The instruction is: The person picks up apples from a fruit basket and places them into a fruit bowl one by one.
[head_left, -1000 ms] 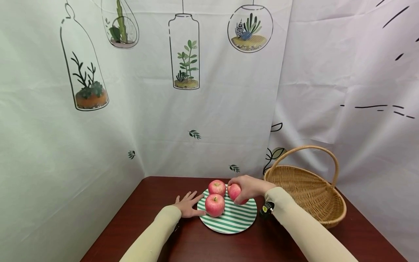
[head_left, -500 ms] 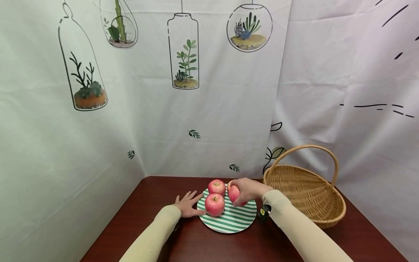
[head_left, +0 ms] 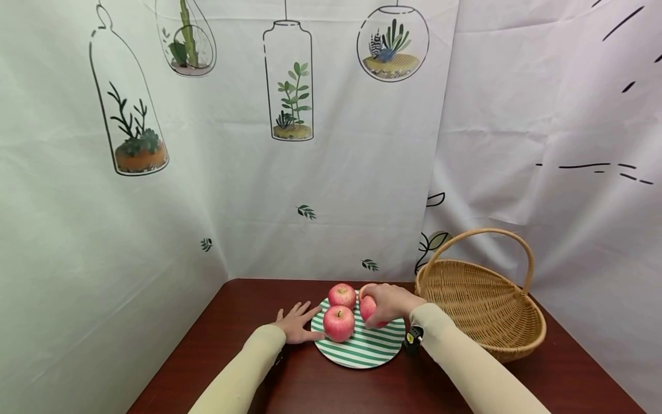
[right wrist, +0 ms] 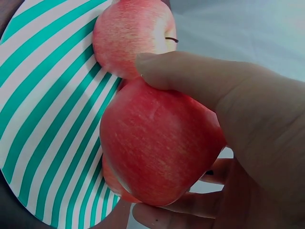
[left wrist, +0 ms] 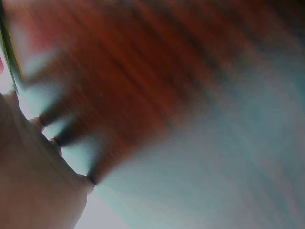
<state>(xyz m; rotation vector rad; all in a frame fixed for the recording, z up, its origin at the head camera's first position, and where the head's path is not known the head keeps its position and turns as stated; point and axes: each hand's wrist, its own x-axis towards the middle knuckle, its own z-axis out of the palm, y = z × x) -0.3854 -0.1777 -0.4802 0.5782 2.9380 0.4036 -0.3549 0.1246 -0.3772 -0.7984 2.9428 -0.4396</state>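
Observation:
My right hand (head_left: 390,303) grips a red apple (right wrist: 159,143) over the right part of a green-and-white striped round plate (head_left: 362,357). The thumb lies on one side of it and the curled fingers on the other. Two more apples, a near one (head_left: 338,324) and a far one (head_left: 342,295), sit on the plate's left half. Behind the held apple a paler red edge (right wrist: 114,179) peeks out, seemingly another apple, mostly hidden. My left hand (head_left: 296,326) lies with spread fingers at the plate's left rim, thumb and fingertips at its edge.
A wicker basket (head_left: 478,305) with a tall arched handle stands right of the plate, close to my right forearm. The dark red tabletop (head_left: 233,333) meets white printed cloth (head_left: 331,241) at the back and sides.
My right hand and the apple in it have shifted slightly left and toward me, and a paler red edge shows more behind it. My left hand stays in place.

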